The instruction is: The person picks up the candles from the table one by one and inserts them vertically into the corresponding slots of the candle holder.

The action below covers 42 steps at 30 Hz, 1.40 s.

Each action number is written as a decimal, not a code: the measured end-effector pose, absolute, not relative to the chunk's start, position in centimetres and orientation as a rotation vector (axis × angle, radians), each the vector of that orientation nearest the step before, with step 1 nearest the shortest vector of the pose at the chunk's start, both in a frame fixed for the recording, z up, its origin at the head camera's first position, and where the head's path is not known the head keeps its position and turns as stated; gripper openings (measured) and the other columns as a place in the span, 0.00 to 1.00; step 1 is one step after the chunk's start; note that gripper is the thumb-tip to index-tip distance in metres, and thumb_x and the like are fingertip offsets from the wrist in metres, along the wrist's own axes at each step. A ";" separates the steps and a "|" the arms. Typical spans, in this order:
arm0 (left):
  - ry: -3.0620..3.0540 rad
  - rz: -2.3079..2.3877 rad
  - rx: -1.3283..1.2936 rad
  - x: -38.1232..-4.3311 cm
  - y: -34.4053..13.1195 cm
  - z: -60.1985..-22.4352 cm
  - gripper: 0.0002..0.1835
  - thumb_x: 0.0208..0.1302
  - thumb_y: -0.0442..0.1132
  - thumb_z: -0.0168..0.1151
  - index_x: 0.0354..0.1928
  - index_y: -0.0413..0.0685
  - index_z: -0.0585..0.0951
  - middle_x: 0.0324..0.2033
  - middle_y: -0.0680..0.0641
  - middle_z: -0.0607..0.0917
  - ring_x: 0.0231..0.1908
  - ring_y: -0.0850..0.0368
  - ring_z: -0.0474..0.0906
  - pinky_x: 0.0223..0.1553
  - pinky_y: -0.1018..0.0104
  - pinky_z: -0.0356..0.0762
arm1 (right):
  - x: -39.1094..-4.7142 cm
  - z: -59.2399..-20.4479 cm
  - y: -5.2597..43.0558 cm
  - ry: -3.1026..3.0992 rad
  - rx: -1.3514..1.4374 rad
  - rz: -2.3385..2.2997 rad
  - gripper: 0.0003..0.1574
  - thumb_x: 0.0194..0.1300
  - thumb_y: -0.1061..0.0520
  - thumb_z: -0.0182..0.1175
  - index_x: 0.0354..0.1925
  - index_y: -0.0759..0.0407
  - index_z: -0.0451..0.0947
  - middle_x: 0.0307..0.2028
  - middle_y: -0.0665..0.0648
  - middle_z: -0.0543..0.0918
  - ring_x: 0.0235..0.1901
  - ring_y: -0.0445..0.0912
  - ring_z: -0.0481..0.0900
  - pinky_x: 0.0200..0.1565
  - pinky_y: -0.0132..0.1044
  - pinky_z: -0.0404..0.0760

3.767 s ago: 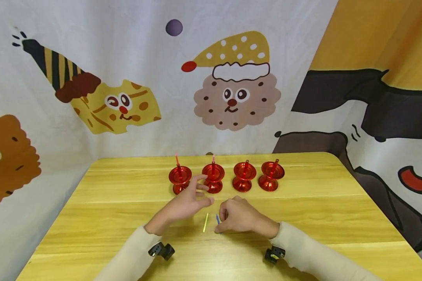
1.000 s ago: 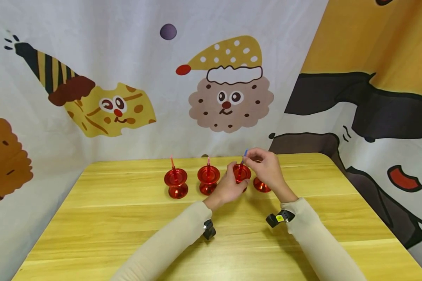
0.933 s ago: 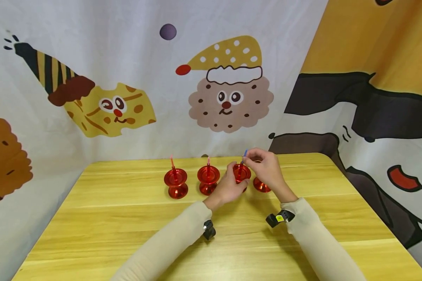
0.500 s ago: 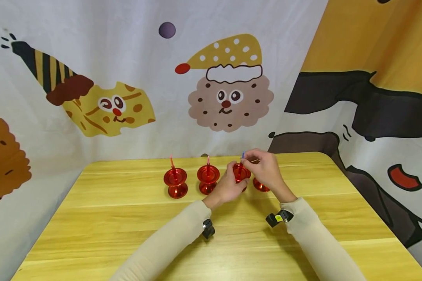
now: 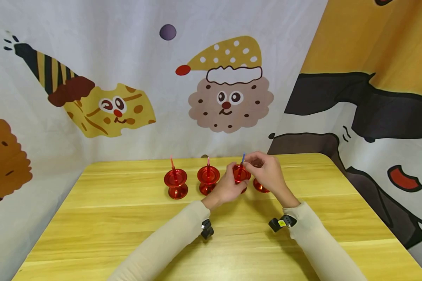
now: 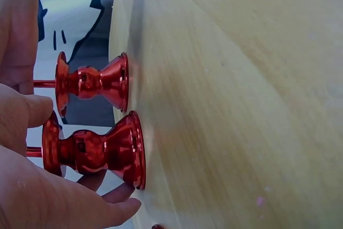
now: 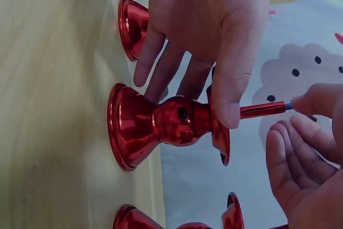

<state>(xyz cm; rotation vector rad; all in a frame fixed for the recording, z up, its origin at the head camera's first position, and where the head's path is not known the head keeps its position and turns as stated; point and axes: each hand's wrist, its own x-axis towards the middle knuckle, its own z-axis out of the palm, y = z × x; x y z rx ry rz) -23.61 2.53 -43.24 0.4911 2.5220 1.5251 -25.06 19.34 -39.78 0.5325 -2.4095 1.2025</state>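
Note:
My left hand (image 5: pixel 226 189) grips the third candle holder (image 7: pixel 134 127) from the left, its thumb on the shiny red dish and fingers round the body. A thin blue candle (image 5: pixel 243 157) stands upright in the holder's tube. My right hand (image 5: pixel 267 171) is just right of this candle, with fingers bent and fingertips close beside it. In the right wrist view, a digit of the right hand hides most of the candle, leaving a short blue piece (image 7: pixel 288 106) above the tube. Whether that digit touches it is unclear.
Left of the hands stand two more red holders, one with an orange-red candle (image 5: pixel 172 160), one with a pink candle (image 5: pixel 208 160). A fourth holder (image 5: pixel 261 186) is partly hidden behind the right hand. A cartoon-print curtain (image 5: pixel 126 58) hangs behind the wooden table (image 5: pixel 109 234).
The blue candle went from the tabletop into the third holder, which the left hand came to grip. Lately the right fingers shifted slightly right, baring more candle. The yellow candle is out of sight.

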 end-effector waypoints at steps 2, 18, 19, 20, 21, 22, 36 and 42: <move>2.528 1.502 0.507 -23.5 2.4 -43.3 0.44 0.69 0.47 0.58 0.76 0.41 0.44 0.66 0.36 0.69 0.62 0.49 0.71 0.63 0.56 0.67 | -24.5 -39.7 19.5 -2.415 0.506 1.187 0.04 0.62 0.56 0.68 0.36 0.53 0.83 0.31 0.48 0.85 0.28 0.42 0.81 0.33 0.33 0.81; 2.402 1.426 0.619 -20.7 -1.5 -41.9 0.43 0.72 0.56 0.52 0.78 0.52 0.43 0.69 0.42 0.67 0.65 0.47 0.68 0.63 0.49 0.66 | -19.4 -39.9 18.0 -2.602 0.758 1.116 0.09 0.59 0.62 0.66 0.29 0.47 0.80 0.24 0.41 0.80 0.24 0.38 0.78 0.27 0.32 0.78; 2.398 1.409 0.646 -20.4 -1.9 -41.8 0.42 0.73 0.55 0.52 0.78 0.51 0.44 0.68 0.41 0.67 0.65 0.46 0.67 0.63 0.48 0.66 | -19.2 -40.0 17.7 -2.616 0.781 1.118 0.09 0.59 0.62 0.66 0.29 0.46 0.80 0.24 0.41 0.80 0.24 0.38 0.78 0.27 0.32 0.79; 2.391 1.396 0.671 -20.1 -2.4 -41.8 0.41 0.73 0.54 0.52 0.77 0.50 0.45 0.68 0.41 0.67 0.66 0.46 0.66 0.64 0.48 0.65 | -19.0 -40.2 17.5 -2.630 0.802 1.123 0.10 0.59 0.62 0.66 0.29 0.46 0.80 0.24 0.41 0.80 0.24 0.37 0.78 0.28 0.32 0.79; 2.388 1.381 0.684 -19.7 -2.9 -41.7 0.40 0.73 0.53 0.52 0.77 0.50 0.46 0.68 0.42 0.67 0.67 0.45 0.64 0.64 0.48 0.64 | -18.8 -40.3 17.2 -2.642 0.825 1.127 0.10 0.59 0.63 0.65 0.29 0.46 0.80 0.24 0.40 0.80 0.25 0.37 0.78 0.28 0.32 0.79; 2.387 1.365 0.690 -19.3 -3.4 -41.6 0.39 0.73 0.53 0.52 0.77 0.51 0.48 0.68 0.43 0.67 0.68 0.44 0.63 0.65 0.48 0.64 | -18.7 -40.5 16.9 -2.651 0.852 1.121 0.10 0.58 0.63 0.65 0.29 0.46 0.80 0.25 0.40 0.81 0.25 0.37 0.79 0.28 0.32 0.79; 2.456 1.446 0.761 -17.3 -8.1 -38.9 0.19 0.74 0.53 0.53 0.63 0.62 0.72 0.58 0.56 0.78 0.57 0.58 0.75 0.58 0.56 0.72 | -16.6 -43.5 10.2 -2.812 1.239 0.813 0.21 0.60 0.44 0.68 0.16 0.44 0.73 0.12 0.37 0.68 0.12 0.29 0.63 0.17 0.26 0.65; 2.387 1.494 0.817 -18.0 -6.7 -38.2 0.18 0.74 0.54 0.52 0.60 0.60 0.76 0.53 0.61 0.80 0.54 0.63 0.77 0.56 0.63 0.74 | -16.3 -43.9 7.9 -3.028 1.143 0.495 0.30 0.59 0.25 0.59 0.17 0.44 0.75 0.14 0.36 0.71 0.19 0.37 0.72 0.22 0.35 0.72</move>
